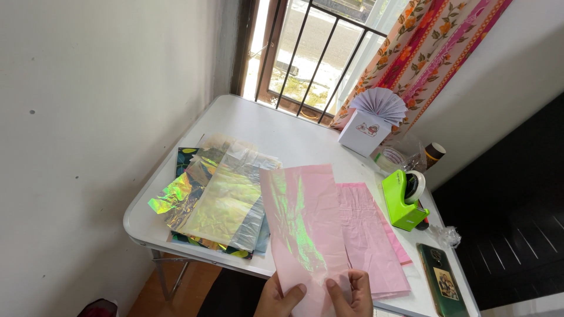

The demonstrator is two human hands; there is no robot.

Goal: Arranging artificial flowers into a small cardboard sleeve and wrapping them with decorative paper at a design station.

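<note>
Left hand and right hand, at 6 o'clock of the white table, both pinch the near edge of 1 pink iridescent sheet, thumbs on top, fingers closed under it. The sheet runs from the grip toward 12 o'clock, lifted slightly. Pink tissue paper lies at 3 o'clock of it, the stack of iridescent film at 9 o'clock. A green tape dispenser sits at 2 o'clock.

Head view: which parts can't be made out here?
- Left hand and right hand: cut off by the bottom edge.
- Pink tissue paper: partly covered by the iridescent pink sheet.
- Dark papers under the stack of iridescent film: mostly hidden.
- Phone: lower end cropped.
</note>
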